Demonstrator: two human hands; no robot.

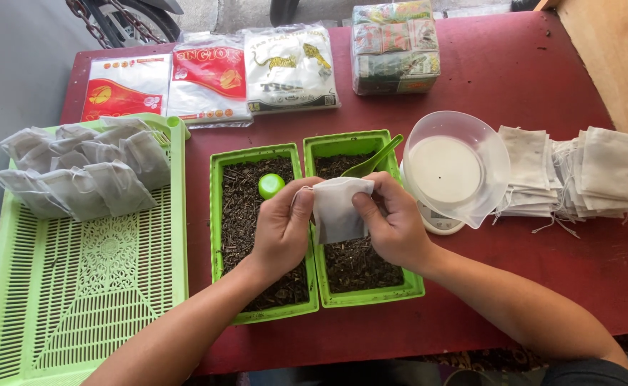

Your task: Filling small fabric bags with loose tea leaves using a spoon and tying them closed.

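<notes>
Both hands hold a small white drawstring pouch (pixel 337 207) above two green bins. My left hand (pixel 283 225) grips its left edge and string. My right hand (pixel 393 221) pinches its right top edge. The left green bin (pixel 217 214) holds dark loose tea and a small green cap (pixel 271 186). The right green bin (pixel 371 295) also holds dark tea, with a green scoop (pixel 375 159) stuck in at its far end.
A large green slatted tray (pixel 85 279) at left carries several filled pouches (pixel 85 171). A clear bowl (pixel 457 168) sits on a small scale (pixel 439 221). Empty pouches (pixel 579 179) are stacked at right. Tea packets (pixel 214 78) and a wrapped bundle (pixel 395 46) lie at the far edge.
</notes>
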